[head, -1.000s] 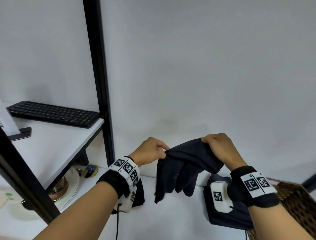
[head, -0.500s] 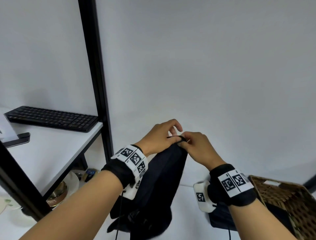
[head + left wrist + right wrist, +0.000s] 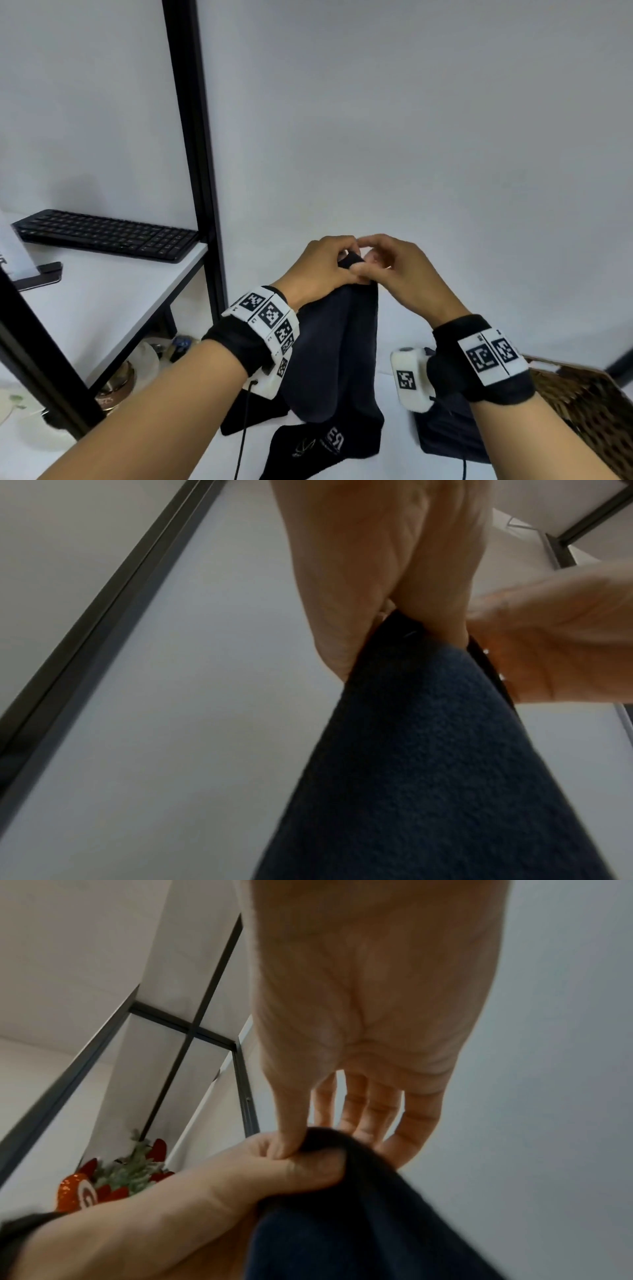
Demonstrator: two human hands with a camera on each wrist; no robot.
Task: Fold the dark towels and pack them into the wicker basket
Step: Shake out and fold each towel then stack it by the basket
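A dark navy towel (image 3: 342, 359) hangs doubled lengthwise from both hands, and its lower end with a white logo rests on the table. My left hand (image 3: 329, 270) grips the towel's top edge; the left wrist view shows its fingers curled on the towel (image 3: 428, 764). My right hand (image 3: 380, 263) pinches the same top corner, thumb in front and fingers behind the towel (image 3: 359, 1218). The two hands touch. The wicker basket (image 3: 582, 394) stands at the lower right. A folded dark towel (image 3: 448, 435) lies beside it, partly hidden by my right wrist.
Another dark cloth (image 3: 253, 414) lies on the white table (image 3: 164, 455) behind the hanging towel. A black shelf post (image 3: 195, 164) rises at left, with a keyboard (image 3: 106, 234) on the shelf and dishes (image 3: 116, 383) beneath it. A plain wall is ahead.
My hands, apart a second ago with the towel stretched between them, have come together. The towel now hangs folded in half from one point, held higher.
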